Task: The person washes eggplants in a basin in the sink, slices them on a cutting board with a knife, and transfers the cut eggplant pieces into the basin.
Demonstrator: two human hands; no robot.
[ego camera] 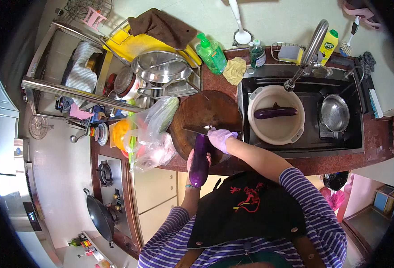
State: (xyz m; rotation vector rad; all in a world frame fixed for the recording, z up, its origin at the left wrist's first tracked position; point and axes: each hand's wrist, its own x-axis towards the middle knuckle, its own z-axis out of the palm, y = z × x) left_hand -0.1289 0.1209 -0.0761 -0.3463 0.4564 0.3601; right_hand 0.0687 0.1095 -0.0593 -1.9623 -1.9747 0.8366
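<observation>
My left hand (191,160) is bare and holds a large purple eggplant (199,165) from beneath, its narrow end over the front part of a round wooden chopping board (195,107). My right hand (219,138), in a thin lilac glove, grips a knife (194,129) whose dark blade lies across the eggplant's narrow end. Whether the blade cuts into it cannot be told. A small whitish piece shows beside the blade near my right fingers. Another eggplant (272,113) lies in a pale round basin (300,129) in the black sink.
Left of the board are plastic bags of vegetables (163,115) and an orange basket (119,135). A metal dish rack (83,92) holds bowls behind them. The faucet (306,60) arches over the sink (337,152), where a steel strainer (335,113) sits. A wok (99,216) stands by the stove.
</observation>
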